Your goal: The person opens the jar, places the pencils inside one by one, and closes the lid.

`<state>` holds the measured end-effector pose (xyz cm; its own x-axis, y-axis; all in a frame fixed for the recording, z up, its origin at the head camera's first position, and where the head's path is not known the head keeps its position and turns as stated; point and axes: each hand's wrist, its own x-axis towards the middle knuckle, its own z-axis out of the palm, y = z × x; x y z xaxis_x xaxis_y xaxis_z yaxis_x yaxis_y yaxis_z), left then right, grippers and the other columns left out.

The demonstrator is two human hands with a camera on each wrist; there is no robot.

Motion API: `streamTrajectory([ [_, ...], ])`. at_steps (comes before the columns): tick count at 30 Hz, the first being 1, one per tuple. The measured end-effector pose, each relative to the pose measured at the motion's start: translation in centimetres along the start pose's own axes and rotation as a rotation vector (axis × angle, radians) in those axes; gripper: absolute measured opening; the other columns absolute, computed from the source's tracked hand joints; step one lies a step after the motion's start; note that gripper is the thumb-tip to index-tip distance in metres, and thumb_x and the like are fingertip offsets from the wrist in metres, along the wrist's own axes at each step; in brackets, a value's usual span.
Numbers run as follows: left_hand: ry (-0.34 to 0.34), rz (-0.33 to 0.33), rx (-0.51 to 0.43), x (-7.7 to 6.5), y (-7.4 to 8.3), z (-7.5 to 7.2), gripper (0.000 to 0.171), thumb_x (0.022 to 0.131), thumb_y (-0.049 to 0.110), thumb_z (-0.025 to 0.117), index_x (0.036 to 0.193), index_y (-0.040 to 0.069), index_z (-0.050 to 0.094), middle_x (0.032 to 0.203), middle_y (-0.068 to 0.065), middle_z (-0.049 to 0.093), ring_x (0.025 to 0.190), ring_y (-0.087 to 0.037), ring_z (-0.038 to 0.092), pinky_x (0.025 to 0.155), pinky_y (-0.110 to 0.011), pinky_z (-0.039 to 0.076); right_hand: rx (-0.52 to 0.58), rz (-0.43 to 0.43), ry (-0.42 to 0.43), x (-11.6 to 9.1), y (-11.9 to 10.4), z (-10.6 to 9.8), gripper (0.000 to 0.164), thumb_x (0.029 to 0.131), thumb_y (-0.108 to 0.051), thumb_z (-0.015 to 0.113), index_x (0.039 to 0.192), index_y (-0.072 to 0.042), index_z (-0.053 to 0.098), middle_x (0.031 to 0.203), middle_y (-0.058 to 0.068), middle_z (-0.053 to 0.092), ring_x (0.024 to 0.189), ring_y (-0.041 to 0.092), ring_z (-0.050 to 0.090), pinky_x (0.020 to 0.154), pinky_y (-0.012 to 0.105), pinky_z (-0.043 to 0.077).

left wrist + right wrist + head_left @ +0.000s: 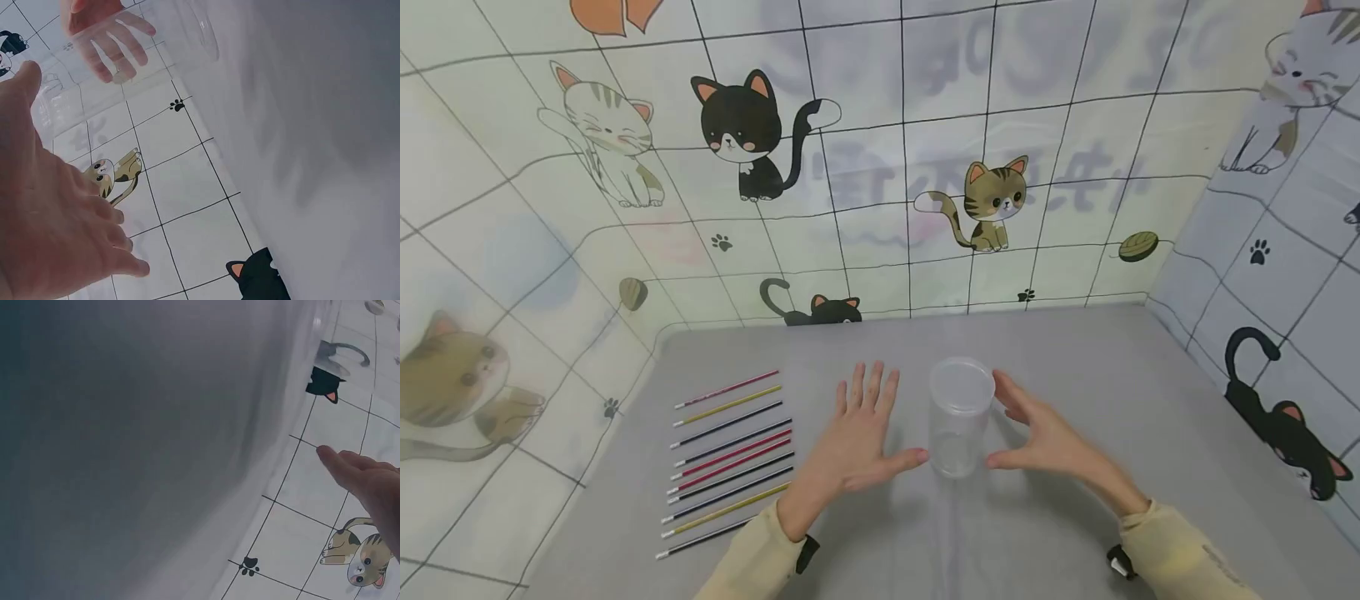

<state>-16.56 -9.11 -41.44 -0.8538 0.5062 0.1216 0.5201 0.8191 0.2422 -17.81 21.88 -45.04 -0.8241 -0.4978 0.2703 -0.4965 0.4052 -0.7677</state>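
A clear plastic cup (957, 429) stands upright on the grey table, its wide rim at the top. Left of it is my left hand (863, 442), fingers spread and straight, the thumb pointing at the cup's side. On the other side my right hand (1048, 437) curves loosely toward the cup, fingers and thumb apart; whether its fingertips touch the wall I cannot tell. The left wrist view shows the cup (69, 109) between both hands, with the right hand's fingers (128, 47) seen through it. In the right wrist view, part of one hand (369, 481) shows at the right edge.
Several thin pencils (730, 454) in black, red and yellow, with white ends, lie in a slanted row on the left of the table (880, 550). A cloth wall (865, 242) with grid lines and printed cats encloses the back and sides.
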Motion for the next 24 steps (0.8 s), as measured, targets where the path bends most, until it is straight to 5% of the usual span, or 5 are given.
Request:
streamTrajectory([
  [4, 0.052, 0.046, -0.101, 0.7, 0.5, -0.1, 0.102, 0.092, 0.068, 0.053, 0.16, 0.004, 0.011, 0.165, -0.016, 0.007, 0.15, -0.033, -0.002, 0.118, -0.052, 0.012, 0.086, -0.017, 0.015, 0.1, 0.4, 0.7, 0.118, 0.071, -0.018, 0.093, 0.159, -0.003, 0.015, 0.158, 0.021, 0.029, 0.138, 0.043, 0.036, 0.104, 0.053, 0.039],
  [9, 0.141, 0.089, -0.378, 2.1, 1.0, -0.4, 0.093, 0.091, 0.053, 0.066, 0.158, 0.006, 0.022, 0.161, -0.011, 0.027, 0.147, -0.027, 0.026, 0.113, -0.05, 0.03, 0.171, -0.016, -0.008, 0.5, 0.2, 1.0, 0.116, 0.072, -0.012, 0.092, 0.161, -0.017, 0.018, 0.159, 0.013, 0.031, 0.138, 0.04, 0.038, 0.104, 0.058, 0.039],
  [14, 0.185, 0.139, -0.56, 3.4, 1.4, -0.8, 0.092, 0.088, 0.047, 0.072, 0.157, 0.01, 0.026, 0.158, -0.007, 0.034, 0.142, -0.025, 0.036, 0.109, -0.053, 0.035, 0.243, -0.012, -0.024, 0.7, 0.0, 1.6, 0.106, 0.073, -0.011, 0.09, 0.158, -0.015, 0.026, 0.153, 0.01, 0.041, 0.134, 0.033, 0.045, 0.103, 0.058, 0.039],
  [24, 0.189, 0.184, -0.613, 4.8, 2.4, -1.0, 0.095, 0.08, 0.041, 0.081, 0.155, 0.013, 0.031, 0.151, -0.005, 0.045, 0.133, -0.021, 0.046, 0.104, -0.05, 0.04, 0.271, -0.031, 0.007, 0.8, -0.1, 2.9, 0.099, 0.074, -0.01, 0.09, 0.153, -0.006, 0.032, 0.144, 0.013, 0.049, 0.124, 0.024, 0.055, 0.1, 0.044, 0.047],
])
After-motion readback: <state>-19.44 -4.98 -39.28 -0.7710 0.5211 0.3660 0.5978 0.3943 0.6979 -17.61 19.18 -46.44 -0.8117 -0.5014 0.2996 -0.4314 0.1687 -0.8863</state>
